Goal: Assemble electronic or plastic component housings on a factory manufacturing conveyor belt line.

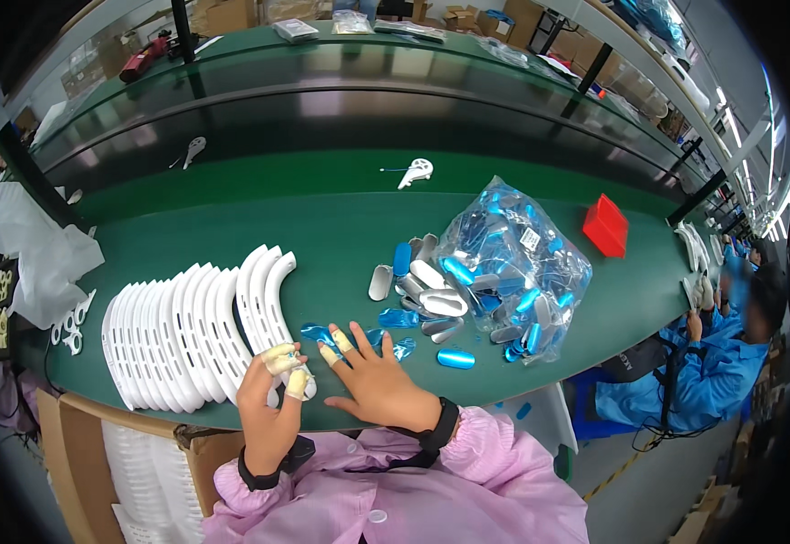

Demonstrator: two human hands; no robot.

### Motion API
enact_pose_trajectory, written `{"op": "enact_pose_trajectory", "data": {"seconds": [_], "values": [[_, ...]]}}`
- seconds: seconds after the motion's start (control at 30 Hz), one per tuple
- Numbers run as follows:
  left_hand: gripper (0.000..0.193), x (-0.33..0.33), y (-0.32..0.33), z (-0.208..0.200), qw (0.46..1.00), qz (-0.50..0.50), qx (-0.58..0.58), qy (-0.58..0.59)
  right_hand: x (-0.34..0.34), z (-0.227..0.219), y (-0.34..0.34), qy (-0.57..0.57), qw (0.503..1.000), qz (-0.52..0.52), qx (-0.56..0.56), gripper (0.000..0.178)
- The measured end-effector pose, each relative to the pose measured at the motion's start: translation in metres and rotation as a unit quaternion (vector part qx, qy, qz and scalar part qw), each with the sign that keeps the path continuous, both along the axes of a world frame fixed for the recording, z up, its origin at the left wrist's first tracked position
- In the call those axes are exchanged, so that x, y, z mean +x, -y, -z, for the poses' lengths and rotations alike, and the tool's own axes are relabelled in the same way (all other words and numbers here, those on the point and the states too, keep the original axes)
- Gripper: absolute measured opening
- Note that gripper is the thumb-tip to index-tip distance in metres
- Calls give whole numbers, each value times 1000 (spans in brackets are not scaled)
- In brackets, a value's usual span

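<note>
My left hand (272, 399), with pale yellow finger cots, is closed at the lower end of the nearest white curved part (274, 290). Its fingers are bent toward the thumb, and what they grip, if anything, is too small to make out. Palm down, my right hand (381, 385) spreads its fingers over the table edge, two of them in finger cots. Crumpled blue film pieces (315, 333) lie at its fingertips. More white slotted curved parts (164, 335) stand in a tight row to the left. A blue oval plate (455, 359) rests right of my right hand.
Silver and blue oval plates (440, 302) are heaped beside a clear plastic bag (540, 263) full of them. A red bin (605, 227) stands at right. Farther back lies a white part (416, 171). A cardboard box (77, 453) is below left; a person in blue (685, 381) sits at right.
</note>
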State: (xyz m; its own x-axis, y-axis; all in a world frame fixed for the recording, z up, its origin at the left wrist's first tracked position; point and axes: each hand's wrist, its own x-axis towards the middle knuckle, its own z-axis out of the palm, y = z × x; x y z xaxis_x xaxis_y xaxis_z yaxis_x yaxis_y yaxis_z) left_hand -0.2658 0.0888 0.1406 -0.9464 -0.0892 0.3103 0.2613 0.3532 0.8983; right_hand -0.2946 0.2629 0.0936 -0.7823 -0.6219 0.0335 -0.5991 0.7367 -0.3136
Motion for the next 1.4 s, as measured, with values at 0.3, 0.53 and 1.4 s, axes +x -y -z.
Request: {"op": "enact_pose_trajectory", "data": {"seconds": [0.3, 0.53, 1.4], "values": [[17, 1, 7, 5, 999, 11, -47, -4, 33, -8, -31, -17, 1000, 11, 21, 52], [17, 0, 7, 7, 1000, 14, -18, -13, 80, 4, -97, -34, 991, 77, -105, 23], [46, 17, -57, 22, 934, 215, 190, 214, 29, -3, -121, -144, 969, 194, -54, 17]]}}
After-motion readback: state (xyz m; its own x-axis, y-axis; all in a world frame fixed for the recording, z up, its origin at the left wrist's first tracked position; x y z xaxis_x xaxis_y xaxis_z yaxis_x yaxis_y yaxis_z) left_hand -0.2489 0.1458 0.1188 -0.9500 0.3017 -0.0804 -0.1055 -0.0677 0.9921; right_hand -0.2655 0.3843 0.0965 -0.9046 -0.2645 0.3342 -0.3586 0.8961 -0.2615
